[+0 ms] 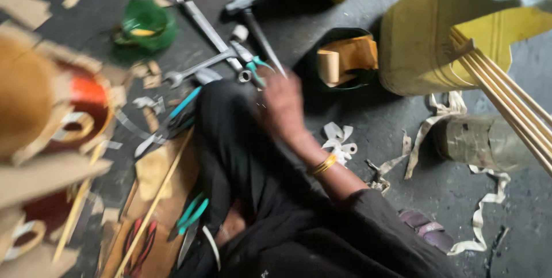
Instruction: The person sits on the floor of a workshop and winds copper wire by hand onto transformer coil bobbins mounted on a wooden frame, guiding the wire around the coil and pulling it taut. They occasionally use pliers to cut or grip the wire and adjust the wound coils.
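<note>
Pliers (253, 66) under right hand (283, 102); littered dark floor (368, 123).

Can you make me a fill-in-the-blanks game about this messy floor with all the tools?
1. The right hand reaches toward pliers with ____ handles.
2. The wrist behind that hand wears a ____-coloured bangle.
3. The hammer lies on the dark ____.
4. The round bowl near the spanners is ____.

Missing words: teal; gold; floor; green
</note>
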Action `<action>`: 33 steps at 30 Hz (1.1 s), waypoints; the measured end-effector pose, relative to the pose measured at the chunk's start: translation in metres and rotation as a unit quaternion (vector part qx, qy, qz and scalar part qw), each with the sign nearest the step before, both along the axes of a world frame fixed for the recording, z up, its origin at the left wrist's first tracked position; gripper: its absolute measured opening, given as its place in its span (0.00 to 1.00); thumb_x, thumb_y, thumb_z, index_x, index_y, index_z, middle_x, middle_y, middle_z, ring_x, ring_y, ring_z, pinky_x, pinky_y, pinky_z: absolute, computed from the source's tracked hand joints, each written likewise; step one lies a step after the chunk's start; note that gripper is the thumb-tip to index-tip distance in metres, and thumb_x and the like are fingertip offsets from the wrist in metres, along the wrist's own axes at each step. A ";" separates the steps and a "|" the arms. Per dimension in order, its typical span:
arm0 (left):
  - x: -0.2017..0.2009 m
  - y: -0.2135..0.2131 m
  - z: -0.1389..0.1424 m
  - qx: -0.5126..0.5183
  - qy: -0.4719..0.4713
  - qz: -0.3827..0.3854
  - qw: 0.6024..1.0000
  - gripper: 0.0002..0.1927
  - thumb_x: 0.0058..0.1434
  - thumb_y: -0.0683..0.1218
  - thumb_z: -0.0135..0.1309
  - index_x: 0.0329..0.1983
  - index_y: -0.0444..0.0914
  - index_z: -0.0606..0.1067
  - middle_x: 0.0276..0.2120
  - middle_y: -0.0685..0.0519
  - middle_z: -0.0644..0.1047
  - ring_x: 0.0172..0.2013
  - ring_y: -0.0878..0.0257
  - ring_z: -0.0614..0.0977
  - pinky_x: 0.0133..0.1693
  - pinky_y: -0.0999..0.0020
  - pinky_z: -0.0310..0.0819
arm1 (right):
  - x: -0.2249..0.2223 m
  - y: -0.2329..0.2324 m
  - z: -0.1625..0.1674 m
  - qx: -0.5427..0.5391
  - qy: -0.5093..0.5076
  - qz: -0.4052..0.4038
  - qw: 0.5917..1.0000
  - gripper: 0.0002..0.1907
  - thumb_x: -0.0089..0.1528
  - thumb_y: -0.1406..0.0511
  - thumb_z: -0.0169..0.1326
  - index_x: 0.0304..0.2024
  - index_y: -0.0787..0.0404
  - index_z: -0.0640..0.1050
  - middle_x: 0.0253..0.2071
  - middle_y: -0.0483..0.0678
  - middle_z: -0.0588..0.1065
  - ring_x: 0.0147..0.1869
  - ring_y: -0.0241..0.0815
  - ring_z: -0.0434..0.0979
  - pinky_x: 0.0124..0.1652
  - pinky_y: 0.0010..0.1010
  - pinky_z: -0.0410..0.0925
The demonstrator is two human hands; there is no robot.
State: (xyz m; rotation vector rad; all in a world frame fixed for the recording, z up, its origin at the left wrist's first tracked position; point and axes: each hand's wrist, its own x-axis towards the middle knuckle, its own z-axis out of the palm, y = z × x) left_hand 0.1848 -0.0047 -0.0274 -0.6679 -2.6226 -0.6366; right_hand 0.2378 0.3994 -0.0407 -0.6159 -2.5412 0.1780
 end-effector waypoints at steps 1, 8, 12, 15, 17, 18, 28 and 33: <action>-0.002 0.018 -0.002 -0.003 -0.001 -0.019 1.000 0.14 0.75 0.45 0.48 0.56 0.36 0.78 0.49 0.44 0.79 0.54 0.48 0.79 0.59 0.49 0.66 | 0.011 0.032 0.003 -0.028 0.017 -0.106 0.994 0.28 0.57 0.62 0.61 0.59 0.63 0.72 0.57 0.57 0.71 0.61 0.60 0.69 0.57 0.49 0.64; -0.012 0.102 -0.003 -0.025 -0.025 -0.146 0.989 0.12 0.73 0.44 0.50 0.54 0.37 0.79 0.47 0.48 0.80 0.53 0.52 0.81 0.60 0.52 0.64 | 0.073 0.136 -0.041 -0.262 -0.046 -0.337 0.903 0.20 0.64 0.59 0.63 0.52 0.67 0.77 0.42 0.59 0.78 0.48 0.61 0.78 0.47 0.46 0.70; -0.007 0.126 0.005 -0.100 -0.056 -0.157 0.981 0.12 0.71 0.44 0.50 0.53 0.38 0.80 0.47 0.51 0.81 0.53 0.57 0.81 0.63 0.53 0.60 | 0.104 0.149 -0.030 -0.399 0.221 -0.198 0.868 0.10 0.65 0.67 0.57 0.47 0.65 0.81 0.40 0.46 0.82 0.44 0.37 0.79 0.47 0.32 0.73; -0.011 0.142 0.004 -0.112 -0.078 -0.160 0.978 0.13 0.70 0.44 0.50 0.54 0.40 0.80 0.48 0.52 0.80 0.53 0.59 0.81 0.64 0.55 0.58 | 0.145 0.163 0.024 -0.346 0.277 -0.248 0.861 0.05 0.71 0.69 0.58 0.46 0.65 0.80 0.41 0.42 0.78 0.45 0.30 0.74 0.48 0.25 0.70; -0.012 0.155 0.002 -0.083 -0.090 -0.175 0.977 0.12 0.72 0.44 0.51 0.54 0.40 0.80 0.48 0.52 0.80 0.55 0.58 0.80 0.63 0.57 0.58 | 0.164 0.167 0.055 -0.316 0.343 -0.265 0.844 0.06 0.72 0.71 0.61 0.43 0.68 0.77 0.40 0.42 0.76 0.44 0.31 0.73 0.46 0.24 0.69; -0.012 0.162 0.000 -0.086 -0.088 -0.173 0.977 0.11 0.72 0.44 0.51 0.53 0.40 0.80 0.48 0.53 0.80 0.54 0.58 0.80 0.63 0.56 0.57 | 0.175 0.168 0.072 -0.272 0.340 -0.277 0.856 0.07 0.71 0.71 0.60 0.50 0.69 0.80 0.43 0.43 0.78 0.46 0.32 0.75 0.50 0.26 0.72; -0.007 0.202 0.010 -0.149 -0.121 -0.165 0.967 0.12 0.72 0.43 0.50 0.54 0.41 0.80 0.50 0.54 0.81 0.56 0.62 0.80 0.68 0.51 0.53 | 0.176 0.160 0.096 -0.057 0.433 -0.333 0.836 0.30 0.69 0.65 0.66 0.65 0.67 0.63 0.61 0.59 0.71 0.61 0.48 0.79 0.54 0.40 0.79; -0.008 0.232 0.038 -0.061 -0.140 -0.211 0.965 0.18 0.68 0.46 0.57 0.61 0.40 0.74 0.55 0.49 0.78 0.60 0.54 0.78 0.68 0.52 0.56 | 0.183 0.144 0.112 -0.074 0.435 -0.389 0.808 0.26 0.63 0.62 0.65 0.57 0.68 0.70 0.54 0.61 0.75 0.56 0.50 0.82 0.53 0.39 0.80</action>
